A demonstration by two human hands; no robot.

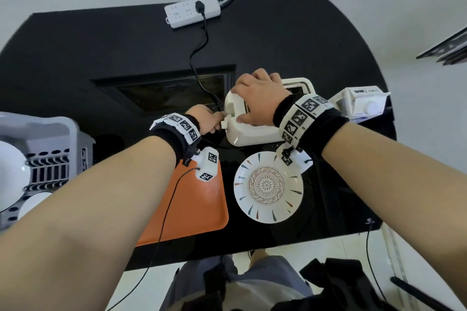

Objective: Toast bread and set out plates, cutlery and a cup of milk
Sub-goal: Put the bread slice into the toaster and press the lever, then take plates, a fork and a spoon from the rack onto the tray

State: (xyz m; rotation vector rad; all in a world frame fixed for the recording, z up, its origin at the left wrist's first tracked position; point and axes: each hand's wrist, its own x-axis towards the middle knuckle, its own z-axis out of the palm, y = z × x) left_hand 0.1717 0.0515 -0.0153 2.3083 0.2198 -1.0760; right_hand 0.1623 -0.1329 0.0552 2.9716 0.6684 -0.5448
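A cream toaster (237, 134) stands near the middle of the black table (101, 45). My right hand (257, 96) lies spread on top of the toaster and covers its slots; any bread in them is hidden. My left hand (206, 118) is at the toaster's left end with its fingers closed on the lever (225, 122). A white patterned plate (267, 187) sits in front of the toaster. A milk carton (364, 105) stands to the right of the toaster, behind my right wrist.
An orange tray (194, 207) lies left of the plate, partly under my left forearm. A grey dish rack (43, 149) with white dishes is at the far left. A white power strip (192, 10) sits at the back; its black cord (199, 53) runs to the toaster.
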